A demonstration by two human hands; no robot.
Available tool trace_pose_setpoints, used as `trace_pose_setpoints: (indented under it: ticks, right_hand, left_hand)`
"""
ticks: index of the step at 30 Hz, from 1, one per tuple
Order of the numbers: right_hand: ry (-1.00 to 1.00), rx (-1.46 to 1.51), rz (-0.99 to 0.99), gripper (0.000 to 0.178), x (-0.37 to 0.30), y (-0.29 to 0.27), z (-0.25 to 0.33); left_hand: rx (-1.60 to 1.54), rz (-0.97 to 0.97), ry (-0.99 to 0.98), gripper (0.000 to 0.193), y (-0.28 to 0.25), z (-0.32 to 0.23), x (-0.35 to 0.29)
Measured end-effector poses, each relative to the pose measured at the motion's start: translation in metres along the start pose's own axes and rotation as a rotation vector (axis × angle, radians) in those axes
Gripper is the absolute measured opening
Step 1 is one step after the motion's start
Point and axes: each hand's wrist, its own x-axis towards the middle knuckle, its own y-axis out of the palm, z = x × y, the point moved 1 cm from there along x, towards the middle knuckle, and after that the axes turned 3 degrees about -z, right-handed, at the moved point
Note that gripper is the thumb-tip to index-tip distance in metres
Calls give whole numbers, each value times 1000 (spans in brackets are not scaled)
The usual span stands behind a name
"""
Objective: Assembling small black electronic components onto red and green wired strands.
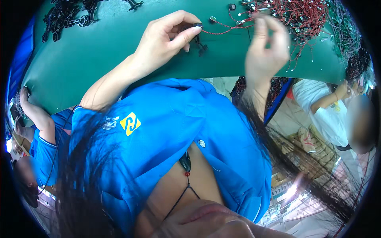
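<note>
Mid-threading, it seemed: the left hand [166, 37] pinched a small dark metal ring [197, 26] on a thin red cord [222, 28], the blurred right hand [266, 43] gripped that cord beside it, steady tension needed next.

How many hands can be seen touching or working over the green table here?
3: the left hand pinching a small dark part, the right hand by the red cords, a co-worker's hand at the table's left edge.
</note>
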Motion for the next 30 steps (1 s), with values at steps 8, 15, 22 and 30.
trace_pose_setpoints:
  ticks: [8, 15, 22, 30]
  right_hand:
    - [-328, -94, 156, 18, -3, 1, 31]
    - [-320, -52, 343, 11, -18, 15, 42]
    - [-360, 19, 321, 13, -24, 18, 35]
    - [-51, 441, 341, 11, -32, 16, 58]
  left_hand:
    - [-86, 0, -24, 17, -1, 1, -2]
    - [-180, 59, -5, 25, -5, 5, -3]
    - [-252, 71, -31, 31, -6, 7, -4]
    - [-177, 2, -10, 30, -5, 9, -3]
